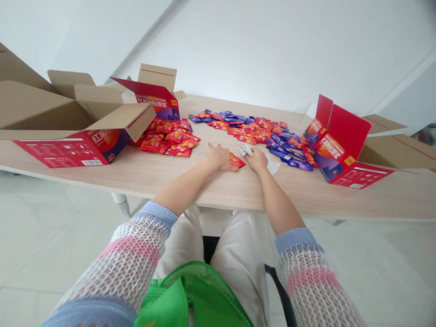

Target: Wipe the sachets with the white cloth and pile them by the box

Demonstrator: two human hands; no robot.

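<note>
Left hand point(218, 157) spread on the surface point(223, 188), I touch a red sachet point(237, 161); my right hand point(257, 160) grasps a crumpled white tissue point(244, 150) beside it. I have room toward the near edge point(231, 207), with a red pile point(170, 139) left, a red-and-blue pile point(255, 130) right.

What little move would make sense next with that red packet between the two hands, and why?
Perhaps bring the crumpled white tissue onto the red packet for a wipe: the right hand holds the tissue close by, while the left hand seems to steady the packet.
</note>
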